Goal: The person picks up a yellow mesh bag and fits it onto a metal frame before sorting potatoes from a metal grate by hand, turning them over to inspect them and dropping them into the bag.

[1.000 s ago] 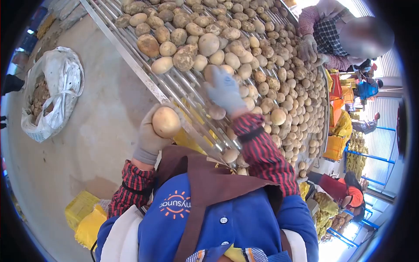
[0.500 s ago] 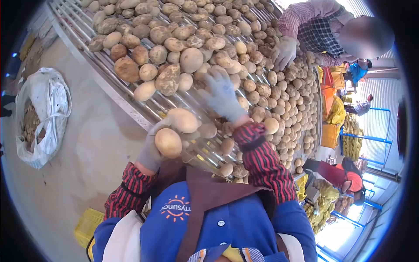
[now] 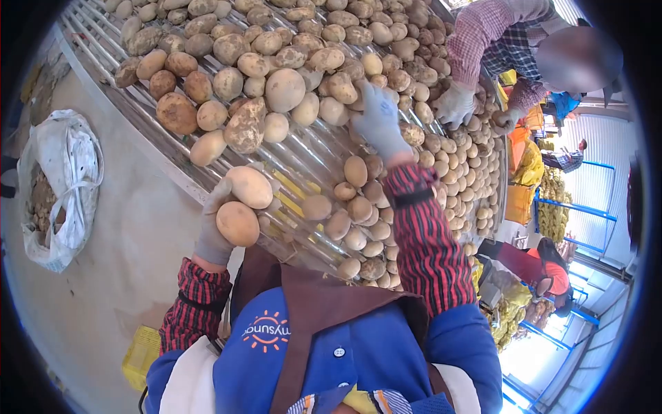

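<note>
In the head view, my left hand [image 3: 215, 231], in a grey glove, is closed around two large potatoes at the near edge of the roller conveyor [image 3: 158, 138]. One potato [image 3: 249, 187] sits above the other potato [image 3: 238, 223], against the fingers. My right hand [image 3: 381, 121], gloved too, reaches over the rollers with its fingers stretched out at the edge of the potato pile [image 3: 286, 90]. Its fingertips overlap potatoes there. Between my hands, several loose potatoes [image 3: 355, 171] rest on the rollers, and a long lumpy potato [image 3: 245, 126] lies farther left.
Across the conveyor, a co-worker's gloved hands [image 3: 455, 105] are among the potatoes. A white sack [image 3: 86, 155] stands on the floor at left, and a yellow crate [image 3: 143, 352] sits below it. Filled yellow net bags [image 3: 554, 214] and another person [image 3: 545, 269] are at right.
My right hand has moved right and slightly up, away from the middle of the rollers. My left hand has moved left with both potatoes still in it.
</note>
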Tool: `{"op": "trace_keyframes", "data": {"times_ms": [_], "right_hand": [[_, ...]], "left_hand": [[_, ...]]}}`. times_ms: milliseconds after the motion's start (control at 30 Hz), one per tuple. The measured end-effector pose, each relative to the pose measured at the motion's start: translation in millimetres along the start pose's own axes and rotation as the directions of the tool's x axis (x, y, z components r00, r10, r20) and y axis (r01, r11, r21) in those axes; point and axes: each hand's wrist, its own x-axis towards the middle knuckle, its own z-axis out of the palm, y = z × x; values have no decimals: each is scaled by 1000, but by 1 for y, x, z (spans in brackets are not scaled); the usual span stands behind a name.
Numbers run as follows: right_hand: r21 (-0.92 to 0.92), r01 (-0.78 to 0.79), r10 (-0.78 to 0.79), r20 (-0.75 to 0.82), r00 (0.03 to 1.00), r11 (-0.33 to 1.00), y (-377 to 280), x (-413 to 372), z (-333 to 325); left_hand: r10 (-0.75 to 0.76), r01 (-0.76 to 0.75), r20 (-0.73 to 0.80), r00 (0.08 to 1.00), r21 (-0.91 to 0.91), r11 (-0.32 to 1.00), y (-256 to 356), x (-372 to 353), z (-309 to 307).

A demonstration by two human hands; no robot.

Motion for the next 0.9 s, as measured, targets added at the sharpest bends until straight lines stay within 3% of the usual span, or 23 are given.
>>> {"op": "trace_keyframes", "data": {"times_ms": [67,133,167,200,233,267,300,367,400,433,467,500,533,567,667,700,733,767,800,833,867,900], "right_hand": [[-85,73,-73,7,997,994,3,4,8],[199,-117,79,191,978,973,5,4,-11],[426,-266,173,245,954,865,4,-8,-26],[424,-265,173,242,955,866,4,-17,-33],[706,-464,289,363,886,536,4,-29,-39],[819,-569,335,515,789,81,3,-46,-46],[812,-578,345,521,780,79,-7,-63,-52],[792,-583,231,610,758,-181,-38,-85,-56],[813,-571,200,544,814,113,-44,-87,-56],[770,-500,168,474,864,396,-52,-87,-57],[710,-419,98,447,889,566,-61,-82,-61],[713,-422,107,444,890,559,-61,-82,-48],[480,-222,102,265,959,849,-56,-78,-25],[129,-32,20,99,995,991,-52,-69,-7],[-20,-24,26,107,994,1000,-60,-41,20],[-69,-11,20,131,991,998,-59,-36,23],[-114,5,13,158,987,993,-58,-33,23],[-71,-7,25,259,966,997,-54,-31,21],[22,-118,102,379,920,993,-51,-23,14],[361,-229,106,330,938,904,-51,-32,3],[654,-298,132,292,947,695,-53,-45,-9],[821,-447,183,408,895,356,-54,-52,-17]], "left_hand": [[-5,5,-3,1000,-57,998,0,2,11],[-26,27,6,1000,-95,995,-3,10,8],[-15,21,39,999,-155,988,-7,16,7],[-3,18,71,997,-222,975,-13,21,8],[20,-32,-40,999,-318,947,-22,22,17],[7,-22,-48,999,-326,945,-30,25,28],[9,-12,-15,1000,-267,964,-34,30,40],[-21,28,36,999,-220,975,-39,40,50],[-27,35,37,999,-215,976,-42,42,47],[-31,69,155,987,-250,966,-46,45,41],[-31,109,267,963,-280,954,-48,45,37],[-42,116,265,963,-272,955,-47,42,39],[-25,56,199,980,-153,987,-45,39,43],[5,-1,136,991,-27,1000,-44,37,44],[6,14,204,979,-97,995,-39,27,20],[44,-38,36,998,-174,984,-38,22,26],[57,-53,18,998,-176,983,-35,19,32],[58,-49,53,997,-150,988,-32,19,38],[60,-49,85,995,-125,991,-29,18,40],[146,-151,98,984,56,987,-28,16,42],[230,-250,111,967,232,940,-27,15,43],[409,-402,123,904,568,718,-28,13,55]]}}
